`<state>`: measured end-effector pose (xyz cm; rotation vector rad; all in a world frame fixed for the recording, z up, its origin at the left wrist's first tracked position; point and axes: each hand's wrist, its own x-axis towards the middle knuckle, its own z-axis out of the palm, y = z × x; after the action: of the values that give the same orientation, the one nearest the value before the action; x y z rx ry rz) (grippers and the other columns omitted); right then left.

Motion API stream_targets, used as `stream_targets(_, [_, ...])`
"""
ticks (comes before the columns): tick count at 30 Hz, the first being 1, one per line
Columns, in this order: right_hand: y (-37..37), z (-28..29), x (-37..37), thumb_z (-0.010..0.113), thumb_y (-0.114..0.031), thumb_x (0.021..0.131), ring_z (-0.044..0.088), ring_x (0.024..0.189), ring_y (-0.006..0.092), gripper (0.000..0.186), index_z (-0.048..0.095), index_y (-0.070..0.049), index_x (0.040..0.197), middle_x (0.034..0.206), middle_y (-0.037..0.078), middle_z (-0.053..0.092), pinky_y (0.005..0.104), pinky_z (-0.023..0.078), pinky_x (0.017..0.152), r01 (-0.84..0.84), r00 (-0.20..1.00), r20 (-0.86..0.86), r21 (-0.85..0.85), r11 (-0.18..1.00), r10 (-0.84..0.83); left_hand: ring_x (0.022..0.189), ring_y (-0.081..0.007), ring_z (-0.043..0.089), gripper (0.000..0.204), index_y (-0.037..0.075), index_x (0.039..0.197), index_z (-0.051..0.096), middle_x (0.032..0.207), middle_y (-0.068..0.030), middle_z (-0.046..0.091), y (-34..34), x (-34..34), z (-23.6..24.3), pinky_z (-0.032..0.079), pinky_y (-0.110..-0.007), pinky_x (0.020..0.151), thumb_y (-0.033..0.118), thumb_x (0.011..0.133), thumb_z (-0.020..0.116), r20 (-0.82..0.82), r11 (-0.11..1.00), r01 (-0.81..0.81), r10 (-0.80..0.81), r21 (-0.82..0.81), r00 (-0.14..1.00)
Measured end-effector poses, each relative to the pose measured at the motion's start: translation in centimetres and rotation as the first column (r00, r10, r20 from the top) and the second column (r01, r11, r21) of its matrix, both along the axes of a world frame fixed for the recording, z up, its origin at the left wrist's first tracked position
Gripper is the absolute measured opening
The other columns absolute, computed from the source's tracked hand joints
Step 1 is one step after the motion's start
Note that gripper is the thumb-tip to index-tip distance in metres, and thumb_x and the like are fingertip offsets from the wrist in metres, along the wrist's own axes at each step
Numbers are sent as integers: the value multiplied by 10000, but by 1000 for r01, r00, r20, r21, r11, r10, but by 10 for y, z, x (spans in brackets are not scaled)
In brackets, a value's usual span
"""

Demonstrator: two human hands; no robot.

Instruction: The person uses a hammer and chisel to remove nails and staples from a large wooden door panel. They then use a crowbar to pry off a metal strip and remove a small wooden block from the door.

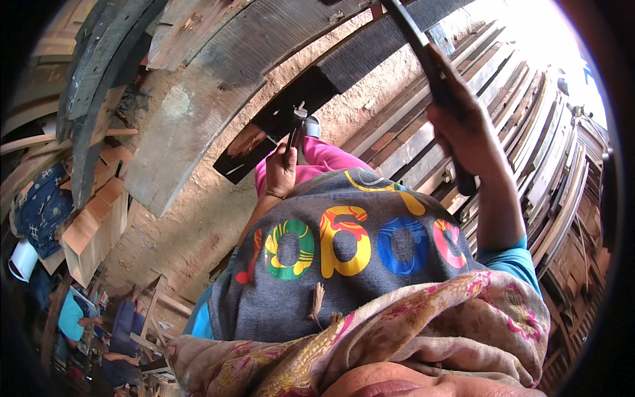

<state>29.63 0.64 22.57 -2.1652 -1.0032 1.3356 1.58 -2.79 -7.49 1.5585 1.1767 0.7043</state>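
My right hand (468,129) is raised at the upper right, closed around the dark handle of a hammer (423,49). The hammer's far end runs up to the picture's top edge, where its head is mostly cut off. Lower down, my left hand (282,173) is closed on a pair of pliers (297,122), their jaws over a dark plank (235,162) on the ground. Whether the jaws grip something small cannot be made out. The plank lies just beyond my pink-trousered legs (334,155).
Wide weathered boards (172,142) lie to the left on sandy ground. Long stacked planks (516,126) fill the right side. Pale wooden blocks (99,225) stand at the left, near a dark blue patterned cloth (43,208). Other people (73,314) sit at the lower left.
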Motion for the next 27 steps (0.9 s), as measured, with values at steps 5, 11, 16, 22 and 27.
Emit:
stream_targets(5, [-37, -62, -13, 553, 6, 828, 510, 1181, 228, 674, 300, -135, 1436, 1355, 157, 469, 339, 404, 984, -373, 913, -169, 19, 928, 370, 753, -392, 598, 410, 13, 991, 591, 796, -216, 604, -5, -13, -21, 467, -397, 661, 395, 955, 446, -107, 971, 98, -123, -216, 987])
stream_targets(11, [-6, -9, -2, 552, -8, 838, 470, 1217, 217, 665, 298, -143, 1438, 1377, 143, 450, 330, 383, 999, -171, 980, -71, 161, 972, 184, 733, -393, 596, 447, 27, 987, 577, 771, -216, 597, 2, -5, -2, 460, -412, 619, 442, 957, 415, -67, 981, 72, -85, -178, 994])
stream_targets(16, [-33, -66, -12, 550, -19, 847, 436, 1247, 207, 657, 297, -151, 1439, 1395, 132, 435, 323, 365, 1012, -452, 890, 204, 260, 853, 409, 515, -66, 428, 462, 49, 747, 522, 571, 30, 445, 2, 3, -15, 369, -251, 487, 454, 955, 441, 24, 989, 38, -35, -142, 999])
stream_targets(22, [-12, -26, -18, 542, -19, 877, 408, 487, 20, 646, 296, -193, 1448, 669, -57, 448, 188, 359, 447, -267, 952, -138, 56, 962, 272, 476, -45, 410, 445, 62, 753, 504, 547, 48, 439, -6, -1, -22, 344, -227, 440, 449, 961, 429, -15, 969, 36, -41, -243, 999])
stream_targets(27, [-22, -48, -14, 549, 28, 830, 407, 1059, 166, 699, 282, -173, 1444, 1212, 103, 393, 273, 361, 863, -310, 951, 120, 338, 889, 286, 507, -125, 452, 478, 33, 766, 555, 550, -25, 467, -2, -3, -15, 386, -293, 485, 462, 946, 449, 111, 934, -28, 72, -356, 991])
